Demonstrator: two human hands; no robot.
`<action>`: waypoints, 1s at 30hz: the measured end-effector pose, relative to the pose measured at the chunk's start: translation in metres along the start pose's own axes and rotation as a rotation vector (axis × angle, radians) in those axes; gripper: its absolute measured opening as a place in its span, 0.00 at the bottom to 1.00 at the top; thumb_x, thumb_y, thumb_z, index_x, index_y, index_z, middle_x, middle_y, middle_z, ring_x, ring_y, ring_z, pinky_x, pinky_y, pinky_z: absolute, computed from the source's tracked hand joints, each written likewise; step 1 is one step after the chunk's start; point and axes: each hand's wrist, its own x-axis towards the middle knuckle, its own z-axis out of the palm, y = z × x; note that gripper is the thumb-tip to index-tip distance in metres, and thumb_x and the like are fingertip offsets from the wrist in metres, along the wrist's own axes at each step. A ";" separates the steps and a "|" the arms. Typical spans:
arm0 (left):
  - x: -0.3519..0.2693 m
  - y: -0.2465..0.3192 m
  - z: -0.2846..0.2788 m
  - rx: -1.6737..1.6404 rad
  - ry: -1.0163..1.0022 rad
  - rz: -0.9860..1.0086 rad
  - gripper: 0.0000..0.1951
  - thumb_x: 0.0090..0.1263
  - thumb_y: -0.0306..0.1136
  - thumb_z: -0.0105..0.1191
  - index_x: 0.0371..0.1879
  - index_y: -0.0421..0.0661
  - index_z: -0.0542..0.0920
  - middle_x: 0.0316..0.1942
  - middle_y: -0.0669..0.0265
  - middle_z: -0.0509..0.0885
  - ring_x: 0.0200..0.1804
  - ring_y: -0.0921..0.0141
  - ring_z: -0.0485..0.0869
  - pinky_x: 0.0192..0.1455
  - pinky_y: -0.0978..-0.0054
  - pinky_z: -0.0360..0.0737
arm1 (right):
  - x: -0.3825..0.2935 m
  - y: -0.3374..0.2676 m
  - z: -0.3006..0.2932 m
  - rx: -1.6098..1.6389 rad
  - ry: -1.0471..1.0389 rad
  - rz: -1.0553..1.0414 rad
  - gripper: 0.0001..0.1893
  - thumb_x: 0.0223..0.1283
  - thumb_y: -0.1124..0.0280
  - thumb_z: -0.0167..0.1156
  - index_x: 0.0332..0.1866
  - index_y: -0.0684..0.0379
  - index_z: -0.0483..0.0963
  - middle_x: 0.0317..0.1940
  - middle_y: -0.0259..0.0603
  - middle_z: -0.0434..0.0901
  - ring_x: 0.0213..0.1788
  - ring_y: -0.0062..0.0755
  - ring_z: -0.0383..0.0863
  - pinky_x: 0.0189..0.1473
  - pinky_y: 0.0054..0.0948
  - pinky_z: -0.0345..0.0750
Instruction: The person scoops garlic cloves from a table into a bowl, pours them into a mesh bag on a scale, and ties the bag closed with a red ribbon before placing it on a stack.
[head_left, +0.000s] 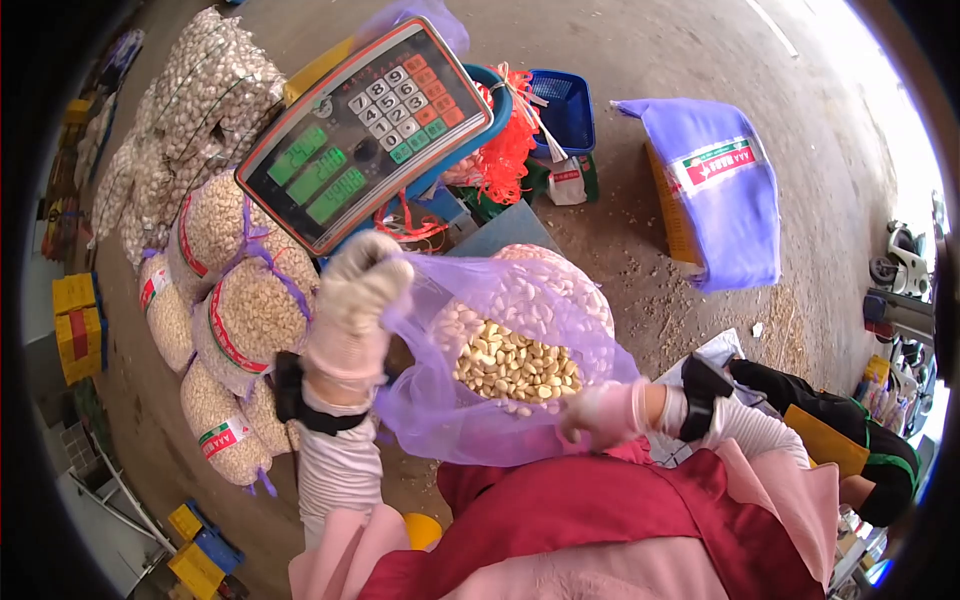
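A purple mesh bag (442, 420) full of peeled garlic cloves (517, 364) is before me, its mouth spread wide. My left hand (360, 285), in a whitish glove, grips the rim of the bag at its left side, just below the scale's display. My right hand (607, 412), also gloved, is at the right edge of the mouth; its fingers are bent over the mesh, and I cannot tell whether they grip it. Above the bag stands a digital scale display (364, 127) with a keypad and lit green readouts. A metal plate (506, 229) shows behind the bag.
Filled garlic bags (259, 322) lie at the left, below large net sacks of garlic bulbs (210, 97). Red ties (506, 142) hang beside a blue basket (562, 112). Folded purple mesh bags (712, 187) cover a yellow crate. A person in black (832, 420) bends at the right.
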 end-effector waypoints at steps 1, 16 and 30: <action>0.007 0.017 -0.002 0.028 -0.030 -0.023 0.03 0.67 0.25 0.58 0.30 0.45 0.78 0.23 0.79 0.73 0.26 0.85 0.68 0.29 0.87 0.64 | 0.013 0.003 -0.015 0.147 0.239 -0.201 0.09 0.50 0.70 0.64 0.38 0.56 0.79 0.38 0.41 0.81 0.44 0.43 0.82 0.47 0.37 0.78; -0.010 0.031 0.019 0.269 -0.046 -0.008 0.06 0.62 0.22 0.63 0.29 0.43 0.78 0.24 0.78 0.73 0.27 0.85 0.68 0.30 0.85 0.65 | 0.186 0.083 -0.035 -0.037 1.196 0.172 0.15 0.65 0.64 0.49 0.47 0.57 0.80 0.42 0.45 0.83 0.48 0.45 0.82 0.54 0.40 0.75; 0.006 0.034 0.053 0.271 -0.169 0.020 0.04 0.62 0.23 0.61 0.30 0.41 0.79 0.25 0.76 0.77 0.28 0.85 0.72 0.30 0.86 0.70 | 0.110 0.124 -0.057 -0.234 0.942 0.217 0.13 0.57 0.70 0.58 0.46 0.59 0.79 0.43 0.49 0.82 0.48 0.50 0.81 0.51 0.43 0.76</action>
